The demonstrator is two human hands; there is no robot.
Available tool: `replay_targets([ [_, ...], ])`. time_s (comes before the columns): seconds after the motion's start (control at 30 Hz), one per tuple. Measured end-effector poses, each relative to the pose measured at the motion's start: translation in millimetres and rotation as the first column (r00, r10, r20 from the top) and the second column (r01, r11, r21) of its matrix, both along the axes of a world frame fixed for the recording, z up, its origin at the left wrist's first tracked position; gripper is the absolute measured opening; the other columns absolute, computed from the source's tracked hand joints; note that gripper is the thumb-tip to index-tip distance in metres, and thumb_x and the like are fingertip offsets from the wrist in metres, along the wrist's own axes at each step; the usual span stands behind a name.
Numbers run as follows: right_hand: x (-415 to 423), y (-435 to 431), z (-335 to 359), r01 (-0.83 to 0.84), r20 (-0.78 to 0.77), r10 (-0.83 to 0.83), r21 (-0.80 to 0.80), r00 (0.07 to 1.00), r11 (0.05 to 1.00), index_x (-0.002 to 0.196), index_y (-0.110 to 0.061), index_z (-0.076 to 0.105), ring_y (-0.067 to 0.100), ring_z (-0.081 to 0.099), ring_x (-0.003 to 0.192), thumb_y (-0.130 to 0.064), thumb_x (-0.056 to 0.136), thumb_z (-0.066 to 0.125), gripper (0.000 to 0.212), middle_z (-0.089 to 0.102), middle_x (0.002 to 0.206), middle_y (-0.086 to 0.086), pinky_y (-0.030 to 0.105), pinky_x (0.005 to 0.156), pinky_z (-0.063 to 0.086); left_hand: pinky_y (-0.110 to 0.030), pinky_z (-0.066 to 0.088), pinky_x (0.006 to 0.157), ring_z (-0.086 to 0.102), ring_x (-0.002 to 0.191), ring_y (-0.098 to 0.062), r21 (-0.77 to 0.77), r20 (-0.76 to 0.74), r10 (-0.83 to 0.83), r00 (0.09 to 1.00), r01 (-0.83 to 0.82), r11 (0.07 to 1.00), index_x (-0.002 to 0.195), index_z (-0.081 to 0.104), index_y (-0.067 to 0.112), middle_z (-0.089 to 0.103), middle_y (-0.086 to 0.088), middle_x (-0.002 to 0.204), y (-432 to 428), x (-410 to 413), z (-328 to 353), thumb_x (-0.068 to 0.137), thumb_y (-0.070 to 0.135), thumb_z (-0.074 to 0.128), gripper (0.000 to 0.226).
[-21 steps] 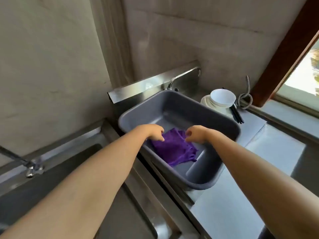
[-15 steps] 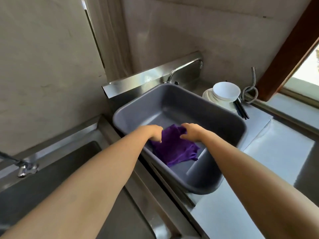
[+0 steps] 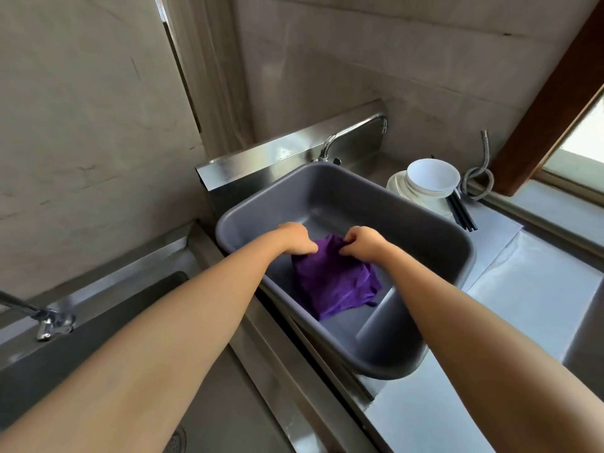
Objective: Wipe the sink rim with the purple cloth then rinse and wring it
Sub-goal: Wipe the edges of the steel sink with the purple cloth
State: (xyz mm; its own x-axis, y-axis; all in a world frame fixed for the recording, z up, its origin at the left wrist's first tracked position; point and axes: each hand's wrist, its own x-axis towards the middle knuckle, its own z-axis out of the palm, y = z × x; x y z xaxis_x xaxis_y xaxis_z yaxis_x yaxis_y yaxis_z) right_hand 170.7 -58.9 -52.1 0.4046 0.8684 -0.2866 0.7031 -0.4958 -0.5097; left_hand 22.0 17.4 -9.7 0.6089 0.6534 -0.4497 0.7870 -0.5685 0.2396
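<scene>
Since half a second ago your hands have drawn closer together along the far edge of the purple cloth (image 3: 333, 282), which lies in the grey tub (image 3: 451, 243) against its near-left wall. Your left hand (image 3: 295, 240) and right hand (image 3: 362, 241) are both curled, pinching that edge. You look to be gathering the cloth for rinsing or wringing; no water is visible. Next, bunch it and twist firmly, or carry it under the tap (image 3: 353, 130) behind the tub.

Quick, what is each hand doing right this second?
Left hand: closed, gripping the top edge of the crumpled purple cloth.
Right hand: closed, gripping the same cloth over the grey plastic basin.
</scene>
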Motion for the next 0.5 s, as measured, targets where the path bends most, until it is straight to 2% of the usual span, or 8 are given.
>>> replay_targets([
  [0.1, 10, -10, 34, 0.068, -0.218, -0.041, 0.115, 0.975, 0.991, 0.076, -0.014, 0.054, 0.014, 0.052, 0.068, -0.009, 0.079, 0.069, 0.016, 0.055, 0.070, 0.000, 0.021, 0.056, 0.039, -0.023, 0.040, 0.059, 0.051, 0.073, -0.019, -0.207, 0.300, 0.158, 0.941, -0.097, 0.973, 0.085, 0.055, 0.012, 0.056, -0.006, 0.084, 2, -9, 22, 0.083, 0.018, 0.053, 0.006],
  [0.13, 11, -13, 44, 0.107, -0.309, -0.051, 0.168, 0.950, 0.980, 0.076, -0.015, 0.053, 0.013, 0.052, 0.067, -0.004, 0.079, 0.069, 0.019, 0.055, 0.071, 0.000, 0.020, 0.056, 0.040, -0.022, 0.045, 0.059, 0.052, 0.070, -0.017, -0.268, 0.386, 0.205, 0.900, -0.103, 0.958, 0.083, 0.053, 0.015, 0.055, -0.005, 0.082, 2, -13, 29, 0.083, 0.014, 0.053, 0.001],
  [0.17, 12, -16, 55, 0.153, -0.401, -0.056, 0.216, 0.915, 0.964, 0.078, -0.016, 0.052, 0.014, 0.054, 0.069, 0.001, 0.078, 0.067, 0.023, 0.057, 0.075, 0.002, 0.020, 0.056, 0.042, -0.027, 0.051, 0.063, 0.054, 0.072, -0.018, -0.317, 0.458, 0.240, 0.856, -0.095, 0.944, 0.084, 0.052, 0.016, 0.057, -0.007, 0.085, 3, -17, 36, 0.084, 0.011, 0.052, 0.005],
  [0.23, 10, -20, 77, 0.189, -0.553, -0.022, 0.247, 0.833, 0.950, 0.095, -0.016, 0.054, 0.017, 0.057, 0.074, 0.010, 0.079, 0.062, 0.032, 0.058, 0.084, 0.006, 0.018, 0.054, 0.047, -0.038, 0.054, 0.073, 0.056, 0.078, -0.021, -0.352, 0.572, 0.270, 0.774, -0.066, 0.934, 0.088, 0.054, 0.015, 0.059, -0.012, 0.092, 3, -24, 52, 0.086, 0.005, 0.051, 0.010],
  [0.3, 5, -22, 103, 0.123, -0.602, 0.041, 0.229, 0.797, 0.966, 0.118, -0.018, 0.053, 0.020, 0.059, 0.084, 0.011, 0.081, 0.056, 0.047, 0.058, 0.094, 0.007, 0.022, 0.059, 0.050, -0.033, 0.054, 0.072, 0.057, 0.082, -0.020, -0.338, 0.665, 0.271, 0.696, -0.043, 0.940, 0.099, 0.058, 0.010, 0.059, -0.011, 0.093, 1, -33, 73, 0.088, 0.004, 0.052, 0.014],
  [0.33, 2, -22, 115, 0.086, -0.602, 0.066, 0.220, 0.796, 0.972, 0.123, -0.021, 0.053, 0.021, 0.058, 0.089, 0.009, 0.082, 0.055, 0.050, 0.057, 0.098, 0.007, 0.025, 0.065, 0.050, -0.028, 0.053, 0.071, 0.057, 0.084, -0.020, -0.334, 0.701, 0.276, 0.658, -0.040, 0.942, 0.104, 0.059, 0.007, 0.059, -0.011, 0.093, 2, -38, 82, 0.089, 0.004, 0.053, 0.016],
  [0.43, -4, -22, 149, 0.025, -0.639, 0.142, 0.244, 0.756, 0.969, 0.121, -0.026, 0.055, 0.015, 0.059, 0.096, -0.007, 0.087, 0.058, 0.039, 0.059, 0.106, 0.001, 0.031, 0.079, 0.051, -0.019, 0.052, 0.068, 0.058, 0.082, -0.017, -0.315, 0.784, 0.285, 0.551, -0.043, 0.948, 0.106, 0.061, 0.003, 0.060, -0.012, 0.092, 1, -56, 111, 0.089, 0.002, 0.054, 0.018],
  [0.5, -10, -21, 167, -0.016, -0.627, 0.200, 0.286, 0.753, 0.958, 0.114, -0.022, 0.060, 0.012, 0.061, 0.093, -0.016, 0.088, 0.060, 0.026, 0.064, 0.104, 0.000, 0.031, 0.082, 0.051, -0.017, 0.051, 0.070, 0.058, 0.080, -0.015, -0.288, 0.819, 0.271, 0.506, -0.047, 0.957, 0.103, 0.062, 0.006, 0.062, -0.007, 0.087, 1, -68, 128, 0.088, 0.001, 0.055, 0.018],
])
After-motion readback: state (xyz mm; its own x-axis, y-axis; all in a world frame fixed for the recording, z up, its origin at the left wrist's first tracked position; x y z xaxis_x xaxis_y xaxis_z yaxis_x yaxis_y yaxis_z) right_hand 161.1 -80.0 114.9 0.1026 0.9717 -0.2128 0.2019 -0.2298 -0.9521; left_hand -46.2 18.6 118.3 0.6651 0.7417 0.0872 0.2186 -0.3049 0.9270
